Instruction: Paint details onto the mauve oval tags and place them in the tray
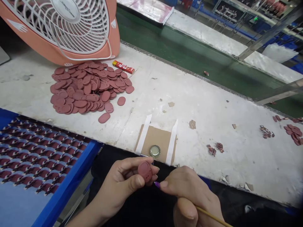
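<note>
My left hand (125,179) pinches a maroon oval disc (145,171) with small holes near its lower end, just in front of the table edge. In my right hand (196,195) is a thin paintbrush (210,216) with a yellowish handle and a purple front end. Its tip points at the lower rim of the disc; whether it touches, I cannot tell. Just beyond my left fingertips, an upturned bottle cap (155,151) lies on a piece of cardboard (158,138) held by two white tape strips. A large pile of similar maroon discs (87,86) lies farther back at left.
An orange fan (80,28) stands behind the pile, with a small red-and-yellow packet (123,66) beside it. At lower left, a blue tray (71,176) holds rows of small maroon figures. Scraps and several more maroon discs (293,132) lie on the white table (213,104) toward the right.
</note>
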A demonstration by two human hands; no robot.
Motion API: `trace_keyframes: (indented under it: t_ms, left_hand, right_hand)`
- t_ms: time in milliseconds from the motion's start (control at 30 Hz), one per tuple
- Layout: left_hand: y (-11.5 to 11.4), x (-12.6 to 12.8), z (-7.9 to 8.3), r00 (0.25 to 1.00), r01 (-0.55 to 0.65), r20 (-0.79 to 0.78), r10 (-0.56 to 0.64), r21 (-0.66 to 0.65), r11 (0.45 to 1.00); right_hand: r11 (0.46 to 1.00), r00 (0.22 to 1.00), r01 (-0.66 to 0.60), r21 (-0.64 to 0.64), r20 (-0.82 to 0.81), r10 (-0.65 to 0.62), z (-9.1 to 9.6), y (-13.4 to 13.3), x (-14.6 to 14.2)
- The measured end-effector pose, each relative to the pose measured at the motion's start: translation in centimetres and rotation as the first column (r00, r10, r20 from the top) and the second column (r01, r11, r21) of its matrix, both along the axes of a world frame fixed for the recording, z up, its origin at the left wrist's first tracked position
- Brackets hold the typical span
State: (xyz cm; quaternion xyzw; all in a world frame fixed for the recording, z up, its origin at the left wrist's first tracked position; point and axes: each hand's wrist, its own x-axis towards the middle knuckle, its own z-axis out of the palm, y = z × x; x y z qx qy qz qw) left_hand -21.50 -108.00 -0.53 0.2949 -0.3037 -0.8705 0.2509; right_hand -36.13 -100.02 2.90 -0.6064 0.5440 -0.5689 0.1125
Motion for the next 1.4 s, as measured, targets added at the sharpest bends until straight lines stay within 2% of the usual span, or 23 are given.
trace_keyframes:
  t_ms: [167,433,533,700,833,967,1100,1167,1400]
  left_hand:
    - [-0.1,0.1,0.1,1.0,-0.008,0.016,0.009,-0.029,1.0]
    - [-0.1,0.0,0.1,0.998,-0.03,0.048,0.031,-0.017,0.999]
    - [0.0,0.3,-0.3,0.995,-0.071,0.068,0.072,-0.019,0.997]
    - [-0.2,1.0,-1.2,0.984,-0.138,0.107,0.139,-0.017,0.99]
    - [-0.3,1.2,-1.5,0.987,-0.133,0.085,0.136,-0.037,0.99]
    - [-0.2,1.0,-1.0,0.989,-0.124,0.076,0.127,-0.041,0.991]
    - [-0.1,0.7,-0.5,0.988,-0.118,0.092,0.122,-0.045,0.992]
    - [0.0,0.6,-0.2,0.988,-0.118,0.099,0.122,-0.051,0.992]
    - [-0.1,0.6,-0.1,0.993,-0.076,0.083,0.082,-0.073,0.994]
  right_hand:
    - [0.999,1.0,-0.014,0.032,0.005,0.014,0.2,-0.4,0.1]
    - [1.0,0.999,-0.001,-0.006,0.039,0.002,0.1,-0.6,0.6]
    - [0.999,0.997,0.034,0.011,0.071,-0.035,-0.7,-0.2,0.0]
    - [0.978,0.978,0.151,0.146,-0.169,-0.126,-3.3,-0.6,-1.8]
    - [0.979,0.975,0.142,0.144,-0.191,-0.113,-4.4,-1.1,-2.2]
    - [0.982,0.989,0.135,0.134,-0.072,-0.126,-3.0,-0.4,-1.5]
    - [0.999,0.992,0.037,0.028,0.122,-0.04,-1.2,0.2,-0.4]
    - [1.0,0.992,0.003,-0.003,0.126,-0.002,-0.7,0.0,0.0]
    - [0.999,0.998,-0.014,0.037,0.06,0.012,-0.4,-0.8,0.3]
